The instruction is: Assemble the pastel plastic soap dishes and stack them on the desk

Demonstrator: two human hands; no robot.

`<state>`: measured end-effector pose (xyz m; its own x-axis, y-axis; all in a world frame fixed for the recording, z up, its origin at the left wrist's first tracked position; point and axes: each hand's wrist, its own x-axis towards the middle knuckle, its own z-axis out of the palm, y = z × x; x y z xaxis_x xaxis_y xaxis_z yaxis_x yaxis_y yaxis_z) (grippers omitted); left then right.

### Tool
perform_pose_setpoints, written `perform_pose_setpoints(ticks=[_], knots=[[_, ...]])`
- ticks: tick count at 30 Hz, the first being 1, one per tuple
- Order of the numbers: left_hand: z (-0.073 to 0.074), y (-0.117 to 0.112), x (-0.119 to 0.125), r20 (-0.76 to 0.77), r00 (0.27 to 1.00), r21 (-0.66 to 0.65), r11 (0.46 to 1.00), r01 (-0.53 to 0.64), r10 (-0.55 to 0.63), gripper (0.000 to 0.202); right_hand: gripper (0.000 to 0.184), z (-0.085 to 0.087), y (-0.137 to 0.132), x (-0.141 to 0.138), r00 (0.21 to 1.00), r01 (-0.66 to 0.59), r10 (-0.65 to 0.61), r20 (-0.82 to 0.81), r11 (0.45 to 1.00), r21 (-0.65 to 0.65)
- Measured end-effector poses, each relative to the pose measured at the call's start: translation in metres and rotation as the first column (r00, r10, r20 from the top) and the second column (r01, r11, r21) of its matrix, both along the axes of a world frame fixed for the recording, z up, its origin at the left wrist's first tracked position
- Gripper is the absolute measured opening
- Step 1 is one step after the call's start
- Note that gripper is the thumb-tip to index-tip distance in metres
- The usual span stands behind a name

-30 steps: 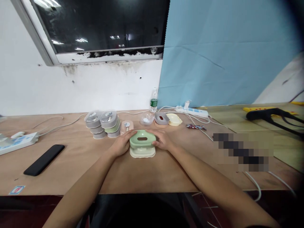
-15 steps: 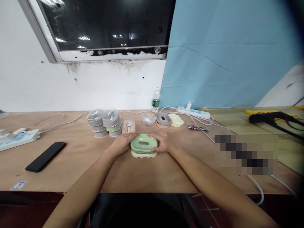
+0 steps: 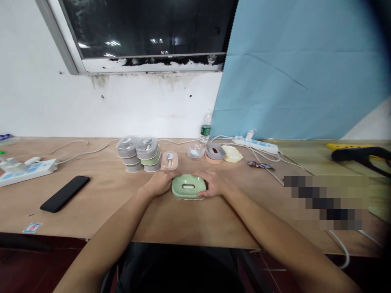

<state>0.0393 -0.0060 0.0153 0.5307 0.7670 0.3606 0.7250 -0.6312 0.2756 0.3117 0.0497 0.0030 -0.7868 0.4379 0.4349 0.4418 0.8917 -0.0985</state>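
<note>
A pale green oval soap dish, with a slot in its middle, sits low over a cream piece that shows through the slot and as a thin rim below. My left hand grips the dish's left side, fingers curled at its far edge. On the opposite side, my right hand has its thumb on the near right corner and its fingers along the far right edge. Just behind my left hand lies a pink box with a round label.
Grey lidded boxes stand stacked at the back left. A clear dish, grey dish and cream dishes lie behind my right hand, near a bottle and power strip. A black phone is at left.
The green dish has dropped closer onto the cream piece, whose front rim now barely shows. Both hands stay on the dish. The whole view has shifted slightly.
</note>
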Motion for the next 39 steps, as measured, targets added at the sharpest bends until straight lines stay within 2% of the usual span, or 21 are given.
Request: perform_pose_setpoints(ticks=[3, 6, 8, 10, 12, 15, 19, 21, 23, 26, 29, 35, 39], knots=[[0.001, -0.001, 0.001, 0.009, 1.000, -0.032, 0.999, -0.014, 0.014, 0.039, 0.071, 0.005, 0.000, -0.002, 0.997, 0.020, -0.016, 0.071, 0.998, -0.056], [0.003, -0.002, 0.001, 0.009, 1.000, -0.066, 0.998, -0.013, 0.014, 0.038, 0.063, 0.003, 0.001, -0.004, 0.997, 0.002, 0.005, 0.071, 0.995, -0.095], [0.005, -0.003, 0.001, 0.007, 1.000, -0.091, 0.996, -0.024, 0.025, 0.036, 0.060, -0.002, 0.004, -0.007, 0.999, -0.037, 0.035, -0.019, 0.990, -0.138], [0.006, -0.004, 0.002, 0.009, 0.999, -0.105, 0.993, -0.045, 0.046, 0.035, 0.055, -0.009, 0.010, -0.009, 0.986, -0.025, -0.010, -0.166, 0.978, -0.208], [0.006, -0.004, 0.003, 0.012, 0.998, -0.109, 0.992, -0.064, 0.066, 0.035, 0.048, -0.016, 0.019, -0.013, 0.944, 0.095, -0.173, -0.279, 0.957, -0.274], [0.005, -0.003, 0.005, 0.012, 0.996, -0.118, 0.989, -0.086, 0.088, 0.034, 0.046, -0.023, 0.039, -0.021, 0.865, 0.320, -0.410, -0.289, 0.895, -0.312], [0.004, 0.000, 0.004, 0.034, 0.991, -0.133, 0.984, -0.121, 0.127, 0.036, 0.061, -0.028, 0.066, -0.034, 0.849, 0.422, -0.484, -0.212, 0.863, -0.279], [0.004, -0.001, 0.004, 0.056, 0.988, -0.139, 0.981, -0.136, 0.144, 0.038, 0.060, -0.030, 0.074, -0.037, 0.840, 0.461, -0.508, -0.189, 0.854, -0.242], [0.006, -0.003, 0.003, 0.070, 0.988, -0.151, 0.981, -0.125, 0.137, 0.041, 0.050, -0.031, 0.077, -0.037, 0.822, 0.497, -0.540, -0.182, 0.836, -0.234], [0.008, -0.006, 0.003, 0.087, 0.992, -0.174, 0.982, -0.078, 0.094, 0.043, 0.030, -0.033, 0.076, -0.033, 0.797, 0.507, -0.562, -0.223, 0.822, -0.258], [0.009, -0.007, 0.003, 0.092, 0.994, -0.187, 0.981, -0.044, 0.062, 0.042, 0.024, -0.033, 0.073, -0.029, 0.776, 0.490, -0.559, -0.293, 0.826, -0.277], [0.007, -0.005, 0.003, 0.072, 0.995, -0.197, 0.979, -0.054, 0.069, 0.040, 0.024, -0.030, 0.070, -0.031, 0.735, 0.488, -0.574, -0.362, 0.817, -0.307], [0.006, -0.002, 0.003, 0.014, 0.995, -0.203, 0.974, -0.098, 0.103, 0.038, 0.032, -0.022, 0.062, -0.032, 0.673, 0.455, -0.587, -0.450, 0.808, -0.374]])
